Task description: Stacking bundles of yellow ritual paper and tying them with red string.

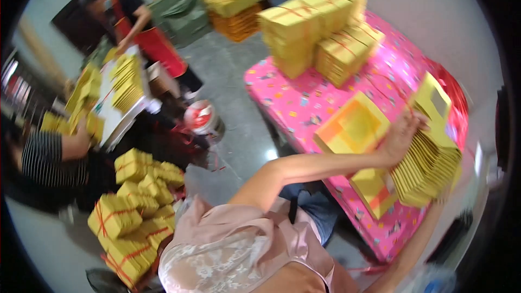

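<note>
A row of thin yellow folded paper pieces (426, 171), packed side by side, stands at the right edge of the table. My left hand (400, 137) reaches across to its upper end, fingers stretched out and slightly blurred. Behind that hand, a yellow piece with a grey patch (434, 97) leans up. My right hand (442, 195) is at the row's lower right edge, blurred, its fingers mostly hidden. Left of the row lies an open yellow box (354, 126) with an orange-tinted inside. A smaller yellow piece (374, 192) lies below it.
Red-tied yellow bundles (312, 16) are stacked on the pink patterned table cover (277, 89). More bundles (116, 214) pile up at lower left. Two people (144, 38) work at a white table (122, 122) on the left. A white bucket (202, 119) stands on the floor between.
</note>
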Tool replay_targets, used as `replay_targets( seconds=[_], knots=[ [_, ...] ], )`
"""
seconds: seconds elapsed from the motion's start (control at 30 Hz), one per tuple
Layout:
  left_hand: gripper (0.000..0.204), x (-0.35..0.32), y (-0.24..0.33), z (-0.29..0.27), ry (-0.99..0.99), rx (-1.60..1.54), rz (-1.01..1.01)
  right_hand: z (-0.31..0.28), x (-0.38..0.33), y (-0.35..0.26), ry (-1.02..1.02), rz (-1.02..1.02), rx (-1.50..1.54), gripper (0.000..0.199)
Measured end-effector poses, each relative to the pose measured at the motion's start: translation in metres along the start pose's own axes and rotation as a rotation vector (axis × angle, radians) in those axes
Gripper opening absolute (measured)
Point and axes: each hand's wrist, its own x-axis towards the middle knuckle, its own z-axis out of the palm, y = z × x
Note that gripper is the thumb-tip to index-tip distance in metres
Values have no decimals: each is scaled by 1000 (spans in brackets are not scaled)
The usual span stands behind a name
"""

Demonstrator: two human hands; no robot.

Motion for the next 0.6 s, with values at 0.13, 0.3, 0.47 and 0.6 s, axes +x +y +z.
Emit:
replay_targets(
  seconds=[0.13,0.3,0.47,0.6],
  knots=[
    [27,-10,6,-24,-224,387,425,-75,-22,14,163,213,-241,26],
    [51,-32,11,-41,-497,665,535,-75,-11,9,-39,250,-224,24],
    [49,-42,15,-44,-620,756,543,-77,-14,4,-162,342,-287,20],
    [42,-39,19,-40,-665,794,649,-78,-9,13,-218,386,-148,13]
  ],
)
